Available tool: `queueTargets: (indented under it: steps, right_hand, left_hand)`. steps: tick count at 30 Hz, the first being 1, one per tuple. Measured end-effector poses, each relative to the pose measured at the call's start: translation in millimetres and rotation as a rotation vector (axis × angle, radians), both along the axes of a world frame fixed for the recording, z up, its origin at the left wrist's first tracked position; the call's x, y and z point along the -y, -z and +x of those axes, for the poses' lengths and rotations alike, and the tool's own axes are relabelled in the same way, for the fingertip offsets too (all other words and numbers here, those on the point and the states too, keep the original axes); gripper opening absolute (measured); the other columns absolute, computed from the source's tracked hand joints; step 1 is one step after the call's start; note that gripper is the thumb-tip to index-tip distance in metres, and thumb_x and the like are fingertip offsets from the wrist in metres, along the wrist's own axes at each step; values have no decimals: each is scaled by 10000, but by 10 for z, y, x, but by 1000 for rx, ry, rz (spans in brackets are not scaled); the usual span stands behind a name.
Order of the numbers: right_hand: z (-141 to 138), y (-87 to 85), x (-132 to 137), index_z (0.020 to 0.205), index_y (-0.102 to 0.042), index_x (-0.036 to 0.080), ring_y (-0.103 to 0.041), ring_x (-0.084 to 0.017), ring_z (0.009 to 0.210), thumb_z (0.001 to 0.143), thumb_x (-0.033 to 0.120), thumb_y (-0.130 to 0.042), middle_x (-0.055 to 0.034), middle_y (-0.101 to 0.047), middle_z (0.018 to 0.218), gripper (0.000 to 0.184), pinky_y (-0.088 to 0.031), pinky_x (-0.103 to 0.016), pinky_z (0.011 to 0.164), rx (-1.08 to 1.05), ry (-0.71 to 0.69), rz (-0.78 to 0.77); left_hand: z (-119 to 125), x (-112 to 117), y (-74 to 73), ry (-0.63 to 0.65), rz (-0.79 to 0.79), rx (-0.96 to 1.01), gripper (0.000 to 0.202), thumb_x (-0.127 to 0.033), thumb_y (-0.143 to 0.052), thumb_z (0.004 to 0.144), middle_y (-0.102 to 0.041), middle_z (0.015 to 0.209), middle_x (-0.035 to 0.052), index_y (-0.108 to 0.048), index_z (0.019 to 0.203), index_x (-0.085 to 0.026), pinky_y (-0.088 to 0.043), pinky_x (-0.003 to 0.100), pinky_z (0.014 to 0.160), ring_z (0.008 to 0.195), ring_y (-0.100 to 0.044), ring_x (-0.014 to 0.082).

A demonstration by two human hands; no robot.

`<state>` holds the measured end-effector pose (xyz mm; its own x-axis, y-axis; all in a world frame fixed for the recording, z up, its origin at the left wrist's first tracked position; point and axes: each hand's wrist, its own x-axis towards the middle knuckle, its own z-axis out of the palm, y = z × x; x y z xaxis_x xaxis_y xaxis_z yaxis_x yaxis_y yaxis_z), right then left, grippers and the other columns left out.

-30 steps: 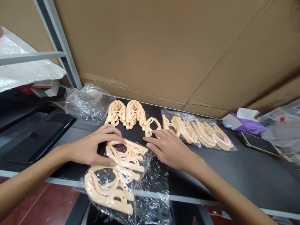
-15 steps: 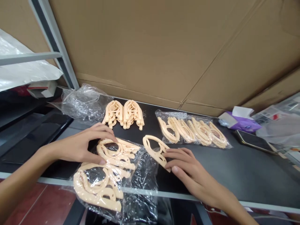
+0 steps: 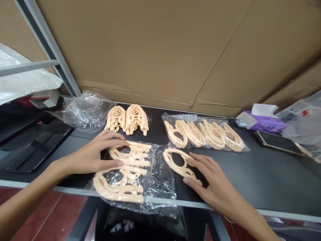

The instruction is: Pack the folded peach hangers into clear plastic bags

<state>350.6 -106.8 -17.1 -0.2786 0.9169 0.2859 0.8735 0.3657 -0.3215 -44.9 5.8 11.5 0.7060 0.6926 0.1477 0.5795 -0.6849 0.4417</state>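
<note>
My left hand [image 3: 96,154] rests with fingers spread on a clear plastic bag [image 3: 155,180] holding several cream plastic hanger pieces [image 3: 122,174], near the black table's front edge. A single loose cream piece [image 3: 179,162] lies flat beside the bag, and my right hand [image 3: 213,182] lies on it with its fingers stretched out. Behind them sit a loose stack of the same pieces [image 3: 127,118] and a second filled bag [image 3: 203,134].
An empty crumpled plastic bag [image 3: 84,110] lies at the back left by a grey metal frame [image 3: 47,53]. A purple tissue pack [image 3: 260,122] and a phone [image 3: 278,144] lie at the right. Cardboard [image 3: 163,50] walls off the back. A black tray [image 3: 35,147] sits left.
My right hand pulled one loose piece from near the back stack toward the front edge and now lies flat on it. The left hand stayed on the bag.
</note>
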Motion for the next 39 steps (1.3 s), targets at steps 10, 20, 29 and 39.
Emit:
queueTargets:
  steps: [10,20,29,39]
  right_hand:
    - [431,-339,197,1179,-629,280,-772,-314,898,876,531,-687,-76,-786,1067,397,-626,-473,803,-35,24,169]
    - [7,-641,-49,1122,-606,327,-704,-332,1043,776,368,-791,-63,-747,1167,395,-581,-486,847,8,-285,93]
    - [-307,-425,-129,1231,-515,321,-658,-281,1118,810,346,-784,-69,-702,1178,500,-560,-411,887,-98,-326,-96]
    - [-321,-386,-229,1278,-530,317,-669,-271,1082,820,372,-786,-33,-686,1002,527,-566,-398,874,-105,-357,-105]
  left_hand:
    - [310,359,-146,58,79,53,354,-404,-662,955,-631,1323,72,-663,1292,-297,-432,449,1058,1234,-537,281]
    - [-78,436,39,33,18,-60,525,-367,-513,1042,-384,1646,6,-394,1552,-407,-238,570,1237,1525,-312,306]
    - [-87,493,177,-33,-11,-107,548,-401,-408,1082,-295,1688,1,-267,1611,-359,-176,481,1259,1557,-237,265]
    - [-47,510,153,-91,-48,-99,518,-416,-313,1110,-293,1688,-24,-253,1617,-330,-167,399,1262,1557,-227,213]
